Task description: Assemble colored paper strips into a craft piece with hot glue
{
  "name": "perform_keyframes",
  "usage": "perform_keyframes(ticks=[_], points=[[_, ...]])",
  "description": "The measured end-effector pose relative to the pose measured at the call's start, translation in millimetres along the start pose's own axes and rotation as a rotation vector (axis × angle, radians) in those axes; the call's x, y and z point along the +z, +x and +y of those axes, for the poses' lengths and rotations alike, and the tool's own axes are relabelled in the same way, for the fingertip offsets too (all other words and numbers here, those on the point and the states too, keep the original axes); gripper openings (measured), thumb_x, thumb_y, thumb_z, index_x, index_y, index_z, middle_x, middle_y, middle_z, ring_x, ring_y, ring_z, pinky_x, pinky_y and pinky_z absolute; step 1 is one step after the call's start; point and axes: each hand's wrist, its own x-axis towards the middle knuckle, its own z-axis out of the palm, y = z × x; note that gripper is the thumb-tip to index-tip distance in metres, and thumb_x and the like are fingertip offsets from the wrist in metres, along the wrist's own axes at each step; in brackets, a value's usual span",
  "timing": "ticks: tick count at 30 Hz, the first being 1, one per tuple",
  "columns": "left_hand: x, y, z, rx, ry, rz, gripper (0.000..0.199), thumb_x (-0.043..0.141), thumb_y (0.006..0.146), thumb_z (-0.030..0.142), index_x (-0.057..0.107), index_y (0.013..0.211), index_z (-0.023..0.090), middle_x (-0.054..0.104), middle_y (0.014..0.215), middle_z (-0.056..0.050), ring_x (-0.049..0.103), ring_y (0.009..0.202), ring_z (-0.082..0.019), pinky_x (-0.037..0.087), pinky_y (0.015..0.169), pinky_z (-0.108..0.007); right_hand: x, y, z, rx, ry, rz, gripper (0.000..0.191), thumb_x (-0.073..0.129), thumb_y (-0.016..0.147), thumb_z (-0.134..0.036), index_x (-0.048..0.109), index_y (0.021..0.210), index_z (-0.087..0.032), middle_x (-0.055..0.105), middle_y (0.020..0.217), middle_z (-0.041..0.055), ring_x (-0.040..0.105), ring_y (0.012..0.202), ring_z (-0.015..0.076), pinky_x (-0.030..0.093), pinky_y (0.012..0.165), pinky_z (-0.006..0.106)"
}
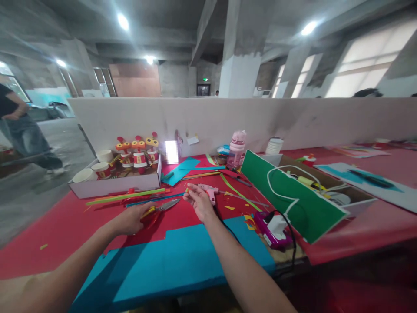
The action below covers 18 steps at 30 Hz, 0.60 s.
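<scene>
My left hand (132,218) is closed around the handle end of a pair of scissors (167,205), whose blades point right over the red table covering. The fingers of my right hand (199,202) are pinched together at a tiny yellowish piece (187,190), too small to name. Just behind my right hand lies a pink glue gun (210,191), partly covered by that hand. Strips of coloured paper, including a yellow-green strip (127,197), lie beyond my left hand. A blue sheet (156,256) is spread under my forearms.
At the back left, a white box (114,186) holds paper cups and several red-and-yellow cup figures (139,158). A green-sided box (286,195) with a white cable stands right, beside a purple power strip (272,232). A pink bottle (237,148) stands near the partition (202,117). A person (24,126) is at far left.
</scene>
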Motion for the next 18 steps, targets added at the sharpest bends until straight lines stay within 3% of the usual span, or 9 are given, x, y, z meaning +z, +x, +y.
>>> perform_keyframes(ticks=[4,9,13,16,18], points=[[-1.4,-10,10,-0.103,-0.432,-0.039,0.047,0.067,0.06,0.027,0.063,0.106,0.022,0.054,0.056,0.003,0.05,0.048,-0.014,0.034,0.044,-0.021,-1,1,-6,-0.096,0.052,0.059,0.026,0.078,0.057,-0.022,0.06,0.076,-0.02,0.063,0.068,-0.0048,0.062,0.064,0.01,0.054,0.067,0.025],[-4.3,6,31,-0.155,-0.775,0.145,0.069,0.065,0.066,0.033,0.042,0.129,0.017,0.053,0.059,0.005,0.049,0.045,-0.012,0.039,0.045,-0.022,-1,2,-11,-0.119,0.1,0.083,0.021,0.077,0.057,-0.017,0.065,0.075,-0.016,0.066,0.067,-0.0013,0.064,0.067,0.0111,0.054,0.073,0.025],[7.1,46,45,-0.108,-0.596,0.163,0.055,0.061,0.07,0.034,0.05,0.12,0.014,0.049,0.051,0.006,0.046,0.038,-0.012,0.039,0.042,-0.023,0,1,-13,-0.092,0.105,0.102,0.019,0.074,0.063,-0.021,0.066,0.078,-0.014,0.068,0.068,0.0015,0.065,0.068,0.0129,0.055,0.072,0.027],[27.3,67,47,0.022,-0.381,0.326,0.039,0.055,0.071,0.029,0.057,0.108,0.016,0.061,0.068,0.0,0.058,0.061,-0.016,0.046,0.06,-0.025,-2,1,-14,-0.086,0.083,0.14,0.02,0.076,0.063,-0.022,0.066,0.078,-0.014,0.067,0.068,0.001,0.065,0.065,0.0118,0.055,0.07,0.025],[40.5,68,46,0.016,-0.291,0.384,0.037,0.051,0.074,0.025,0.056,0.109,0.017,0.065,0.081,-0.003,0.062,0.075,-0.019,0.046,0.069,-0.027,-5,3,-16,-0.077,0.056,0.156,0.022,0.077,0.061,-0.02,0.065,0.078,-0.014,0.066,0.067,-0.0003,0.064,0.064,0.0108,0.055,0.067,0.023]])
